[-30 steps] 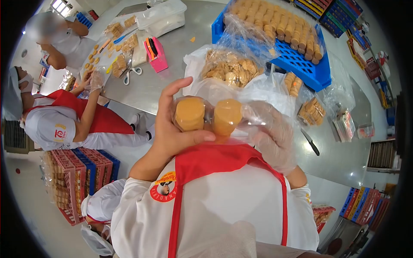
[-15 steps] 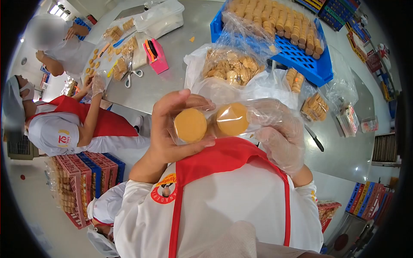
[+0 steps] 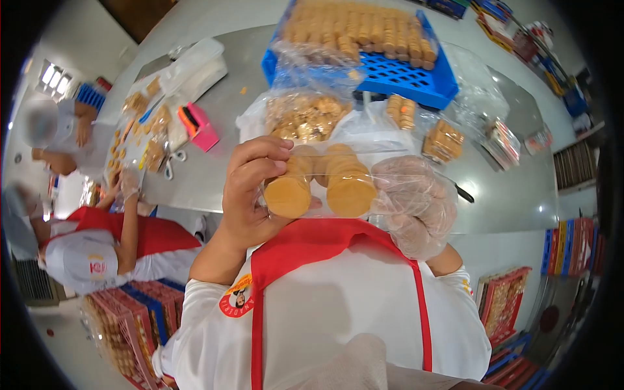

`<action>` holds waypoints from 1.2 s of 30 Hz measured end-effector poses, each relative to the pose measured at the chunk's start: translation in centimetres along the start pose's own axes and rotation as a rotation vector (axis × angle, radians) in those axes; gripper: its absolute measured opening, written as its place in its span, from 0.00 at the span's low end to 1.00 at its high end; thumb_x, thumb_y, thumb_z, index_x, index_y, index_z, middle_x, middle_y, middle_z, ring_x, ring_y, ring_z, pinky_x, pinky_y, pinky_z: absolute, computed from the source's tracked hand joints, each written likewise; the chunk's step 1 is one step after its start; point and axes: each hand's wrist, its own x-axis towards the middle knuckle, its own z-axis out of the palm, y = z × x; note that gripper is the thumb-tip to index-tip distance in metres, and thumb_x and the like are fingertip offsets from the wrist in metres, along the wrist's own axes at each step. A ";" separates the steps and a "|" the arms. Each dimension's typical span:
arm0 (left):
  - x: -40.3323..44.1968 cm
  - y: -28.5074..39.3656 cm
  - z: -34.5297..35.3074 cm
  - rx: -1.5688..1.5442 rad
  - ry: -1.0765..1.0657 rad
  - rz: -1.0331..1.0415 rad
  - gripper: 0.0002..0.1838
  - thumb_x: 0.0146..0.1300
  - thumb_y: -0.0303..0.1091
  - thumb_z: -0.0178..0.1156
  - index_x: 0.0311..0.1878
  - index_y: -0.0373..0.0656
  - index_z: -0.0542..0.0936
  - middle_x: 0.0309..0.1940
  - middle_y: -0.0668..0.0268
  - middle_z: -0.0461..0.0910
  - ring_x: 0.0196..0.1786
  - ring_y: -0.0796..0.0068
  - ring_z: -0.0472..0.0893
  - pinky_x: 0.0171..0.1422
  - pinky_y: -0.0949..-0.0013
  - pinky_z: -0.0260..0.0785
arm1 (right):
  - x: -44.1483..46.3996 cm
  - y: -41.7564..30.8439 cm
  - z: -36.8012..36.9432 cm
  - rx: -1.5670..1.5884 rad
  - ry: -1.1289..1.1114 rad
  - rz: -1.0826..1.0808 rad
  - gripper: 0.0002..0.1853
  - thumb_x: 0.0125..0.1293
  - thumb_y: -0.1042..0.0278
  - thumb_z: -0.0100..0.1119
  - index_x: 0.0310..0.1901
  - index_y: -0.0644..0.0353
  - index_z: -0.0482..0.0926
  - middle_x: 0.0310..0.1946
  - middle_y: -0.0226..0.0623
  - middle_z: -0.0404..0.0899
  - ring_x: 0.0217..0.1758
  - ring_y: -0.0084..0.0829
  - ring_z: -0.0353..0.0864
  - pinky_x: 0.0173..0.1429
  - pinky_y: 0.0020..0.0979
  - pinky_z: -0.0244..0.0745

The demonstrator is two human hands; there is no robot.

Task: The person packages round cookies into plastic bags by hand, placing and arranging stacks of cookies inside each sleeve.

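A clear pack with two stacks of round tan biscuits [image 3: 351,188] is held in front of the red apron, its flat ends facing the camera. My left hand [image 3: 253,182], bare, wraps round the left side of the pack. On the right side, my right hand [image 3: 416,201], in a clear plastic glove, is closed on the pack's wrapping. Just beyond the hands, an open plastic bag of loose biscuits [image 3: 305,117] lies on white plastic on the metal table [image 3: 507,201].
Behind the bag stands a blue crate [image 3: 448,84] of biscuit rolls. A knife [image 3: 463,193] and wrapped packs [image 3: 444,140] lie at the right. Further left are a pink holder [image 3: 205,133], scissors [image 3: 170,166] and a clear tub [image 3: 195,71]. Two co-workers are at the left, one handling biscuits.
The pack has tilted, so the sides of both stacks now show. My left fingers have curled over its top edge. The camera view has turned, shifting the table and crate leftward.
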 end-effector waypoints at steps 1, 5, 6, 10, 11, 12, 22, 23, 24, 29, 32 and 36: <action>0.3 -0.1 0.6 -0.026 -0.008 0.009 0.35 0.47 0.34 0.81 0.54 0.44 0.69 0.49 0.55 0.72 0.55 0.56 0.78 0.61 0.53 0.74 | -0.4 -0.3 -0.5 -0.031 0.024 -0.004 0.10 0.66 0.66 0.61 0.43 0.62 0.85 0.44 0.44 0.84 0.45 0.46 0.84 0.50 0.42 0.78; 1.4 -0.5 3.1 -0.190 -0.038 0.027 0.36 0.42 0.28 0.82 0.55 0.44 0.72 0.51 0.57 0.73 0.54 0.58 0.78 0.56 0.59 0.75 | -2.2 -1.4 -2.2 -0.141 0.111 -0.006 0.11 0.68 0.63 0.60 0.42 0.62 0.85 0.44 0.43 0.84 0.44 0.44 0.83 0.49 0.43 0.77; 1.8 -0.6 3.7 -0.218 -0.055 0.035 0.36 0.42 0.28 0.82 0.55 0.44 0.72 0.51 0.57 0.73 0.54 0.58 0.78 0.56 0.59 0.75 | -2.7 -1.8 -2.5 -0.164 0.129 0.000 0.11 0.69 0.62 0.60 0.41 0.61 0.85 0.44 0.43 0.84 0.43 0.44 0.83 0.49 0.43 0.76; 2.7 -0.8 5.7 -0.300 -0.108 0.067 0.36 0.42 0.29 0.83 0.55 0.45 0.73 0.51 0.57 0.74 0.54 0.59 0.78 0.55 0.60 0.75 | -4.4 -3.2 -3.6 -0.224 0.187 0.017 0.10 0.65 0.67 0.60 0.42 0.63 0.85 0.44 0.45 0.84 0.43 0.45 0.83 0.48 0.43 0.77; 2.9 -0.8 6.1 -0.312 -0.116 0.080 0.36 0.42 0.30 0.83 0.55 0.45 0.73 0.51 0.57 0.74 0.54 0.59 0.78 0.56 0.60 0.75 | -4.6 -3.5 -3.7 -0.236 0.199 0.019 0.10 0.64 0.70 0.60 0.42 0.64 0.84 0.44 0.45 0.84 0.43 0.45 0.83 0.47 0.43 0.77; 3.2 -0.8 6.4 -0.326 -0.133 0.089 0.36 0.42 0.30 0.83 0.55 0.45 0.73 0.51 0.57 0.74 0.54 0.59 0.78 0.56 0.60 0.75 | -4.8 -3.9 -3.9 -0.247 0.209 0.021 0.10 0.62 0.72 0.60 0.42 0.65 0.84 0.44 0.46 0.84 0.43 0.46 0.83 0.47 0.43 0.77; 5.5 -0.3 9.6 -0.462 -0.253 0.169 0.36 0.42 0.30 0.82 0.55 0.46 0.72 0.51 0.56 0.74 0.55 0.58 0.77 0.55 0.59 0.72 | -7.1 -6.4 -4.1 -0.302 0.397 0.035 0.10 0.62 0.73 0.60 0.43 0.66 0.85 0.45 0.47 0.85 0.45 0.47 0.84 0.52 0.43 0.79; 5.6 -0.2 9.8 -0.470 -0.258 0.174 0.36 0.43 0.30 0.82 0.55 0.46 0.72 0.51 0.56 0.74 0.55 0.58 0.77 0.55 0.59 0.72 | -7.3 -6.7 -4.0 -0.299 0.407 0.046 0.10 0.63 0.73 0.60 0.43 0.65 0.85 0.45 0.47 0.85 0.46 0.47 0.84 0.52 0.43 0.79; 5.6 -0.1 9.8 -0.476 -0.257 0.185 0.36 0.43 0.30 0.82 0.55 0.46 0.72 0.50 0.56 0.74 0.54 0.58 0.77 0.54 0.59 0.72 | -7.3 -7.3 -3.9 -0.313 0.410 0.078 0.10 0.63 0.73 0.60 0.43 0.65 0.85 0.45 0.47 0.85 0.46 0.46 0.84 0.53 0.43 0.79; 5.8 0.4 9.4 -0.505 -0.272 0.200 0.36 0.43 0.30 0.81 0.55 0.46 0.72 0.50 0.57 0.73 0.54 0.57 0.76 0.54 0.59 0.72 | -6.9 -9.0 -3.4 -0.370 0.388 0.146 0.10 0.63 0.72 0.61 0.44 0.64 0.85 0.46 0.45 0.84 0.47 0.46 0.84 0.54 0.42 0.79; 5.5 0.3 9.0 -0.527 -0.293 0.181 0.36 0.44 0.28 0.81 0.55 0.46 0.70 0.52 0.57 0.73 0.55 0.58 0.76 0.55 0.60 0.71 | -6.9 -8.9 -3.1 -0.367 0.340 0.125 0.10 0.63 0.72 0.62 0.45 0.64 0.85 0.47 0.45 0.84 0.50 0.46 0.84 0.55 0.41 0.79; 5.3 0.1 8.8 -0.612 -0.321 0.159 0.37 0.46 0.27 0.80 0.57 0.45 0.67 0.53 0.57 0.72 0.57 0.59 0.75 0.58 0.60 0.70 | -6.1 -9.7 -2.8 -0.431 0.232 0.214 0.14 0.62 0.73 0.63 0.50 0.62 0.85 0.51 0.46 0.83 0.54 0.47 0.83 0.58 0.40 0.78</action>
